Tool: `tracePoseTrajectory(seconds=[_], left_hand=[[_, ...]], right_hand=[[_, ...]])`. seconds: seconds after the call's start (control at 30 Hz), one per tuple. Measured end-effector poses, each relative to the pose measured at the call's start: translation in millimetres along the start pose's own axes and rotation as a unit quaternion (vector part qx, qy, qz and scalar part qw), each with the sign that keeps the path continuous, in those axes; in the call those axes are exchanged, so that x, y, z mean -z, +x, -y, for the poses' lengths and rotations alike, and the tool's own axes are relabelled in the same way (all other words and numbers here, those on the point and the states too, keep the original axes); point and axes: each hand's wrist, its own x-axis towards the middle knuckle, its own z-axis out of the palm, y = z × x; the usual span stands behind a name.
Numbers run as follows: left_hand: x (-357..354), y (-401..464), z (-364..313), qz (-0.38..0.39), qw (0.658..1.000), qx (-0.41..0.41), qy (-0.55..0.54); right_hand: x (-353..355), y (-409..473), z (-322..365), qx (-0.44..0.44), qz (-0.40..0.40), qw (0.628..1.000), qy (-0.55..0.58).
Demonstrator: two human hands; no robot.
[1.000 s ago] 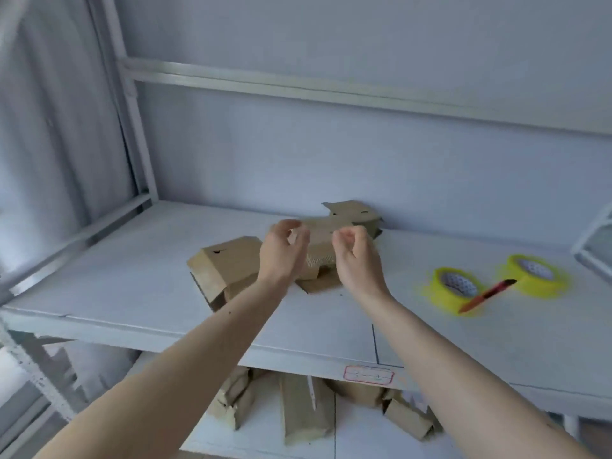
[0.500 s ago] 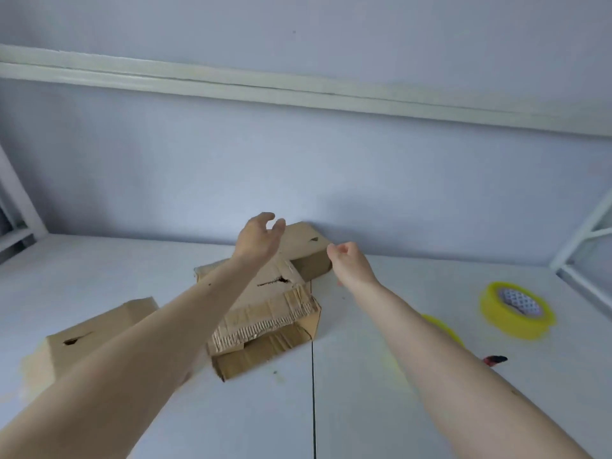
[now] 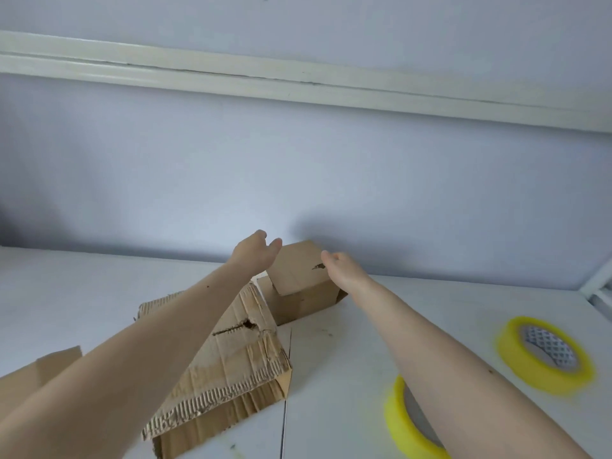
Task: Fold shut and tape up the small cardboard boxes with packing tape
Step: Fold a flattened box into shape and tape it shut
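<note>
Soft even daylight, faint wall shadow, slight motion blur

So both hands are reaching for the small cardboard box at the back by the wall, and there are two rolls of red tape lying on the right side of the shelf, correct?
Nearly. The head view shows both the left hand and right hand at the small cardboard box by the wall, but the two tape rolls on the right are yellow, not red.
</note>
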Motion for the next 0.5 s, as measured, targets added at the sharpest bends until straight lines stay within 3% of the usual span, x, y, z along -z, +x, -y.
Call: tracePoseTrajectory(seconds=[0.3, 0.4, 0.5], left_hand=[[-70.6, -26.3, -63.4, 0.039, 0.999, -0.035, 0.008], [-97.1, -42.6, -74.2, 0.064, 0.994, -0.054, 0.065], [-116.0, -59.8, -79.5, 0.079, 0.976, -0.063, 0.191]], right_hand=[[98.1, -5.9, -51.4, -0.080, 0.037, 0.992, -0.086], [122.2, -12.1, -72.2, -0.073, 0.040, 0.993, -0.081], [133.3, -21.4, -85.4, -0.062, 0.066, 0.992, -0.087]])
